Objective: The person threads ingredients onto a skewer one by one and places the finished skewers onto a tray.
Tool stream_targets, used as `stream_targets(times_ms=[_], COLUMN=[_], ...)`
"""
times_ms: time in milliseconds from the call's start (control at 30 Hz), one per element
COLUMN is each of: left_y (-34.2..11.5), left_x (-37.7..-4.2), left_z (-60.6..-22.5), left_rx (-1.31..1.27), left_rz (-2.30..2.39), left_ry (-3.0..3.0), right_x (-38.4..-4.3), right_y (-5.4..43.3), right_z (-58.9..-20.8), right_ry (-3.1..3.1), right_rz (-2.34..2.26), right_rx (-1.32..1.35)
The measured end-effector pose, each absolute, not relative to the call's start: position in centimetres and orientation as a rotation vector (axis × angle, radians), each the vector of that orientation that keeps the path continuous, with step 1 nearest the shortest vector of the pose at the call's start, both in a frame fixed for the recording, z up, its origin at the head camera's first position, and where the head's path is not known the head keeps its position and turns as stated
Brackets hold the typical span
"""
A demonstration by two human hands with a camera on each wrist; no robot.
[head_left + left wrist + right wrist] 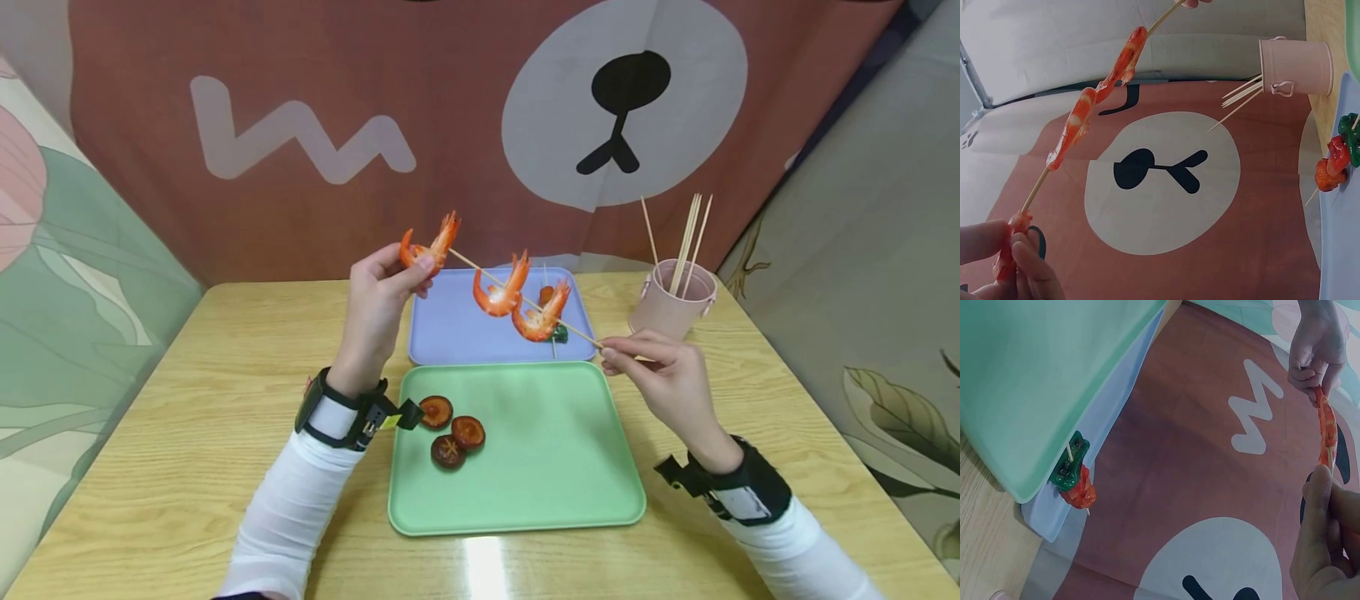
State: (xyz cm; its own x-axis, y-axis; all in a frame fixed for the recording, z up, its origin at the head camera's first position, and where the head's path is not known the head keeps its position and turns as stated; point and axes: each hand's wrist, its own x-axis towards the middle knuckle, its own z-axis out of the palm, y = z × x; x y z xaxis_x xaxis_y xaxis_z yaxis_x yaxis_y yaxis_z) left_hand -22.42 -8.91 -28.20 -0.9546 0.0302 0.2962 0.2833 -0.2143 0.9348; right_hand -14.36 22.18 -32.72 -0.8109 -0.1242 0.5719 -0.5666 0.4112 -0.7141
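Observation:
My left hand [378,304] pinches a shrimp [441,244] between thumb and fingers, at the upper left end of a bamboo skewer [471,264]. The skewer's tip meets this shrimp; how deep it goes is hidden. Two more orange shrimp, one mid-stick [501,293] and one lower [540,318], are threaded on the same stick. With thumb and fingers, my right hand [663,371] grips the skewer's lower right end. The stick slants above the trays. In the left wrist view, the held shrimp [1005,262] shows between the fingers.
Several brown mushroom caps [468,432] lie on the left of a green tray [547,450]. Behind it, a lilac tray [450,321] bears a loaded skewer with green pepper [1350,134] and red and orange pieces. A pink bucket [652,312] of sticks stands at the right.

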Motion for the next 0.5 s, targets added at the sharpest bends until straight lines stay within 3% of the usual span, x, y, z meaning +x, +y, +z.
stream_targets(times_ms=[167,500], left_y=[-8.6,-8.1], left_x=[-22.5,-22.8], left_z=[-28.4,-28.9], left_rx=[-0.400,-0.426], left_rz=[-2.239,-2.221], left_ry=[-1.943,-2.018], right_x=[-14.9,-14.1], right_y=[22.9,22.1], right_z=[-33.8,-32.5], right_ry=[-2.239,-2.254], right_rz=[1.386,1.321], right_rx=[0.581,0.570])
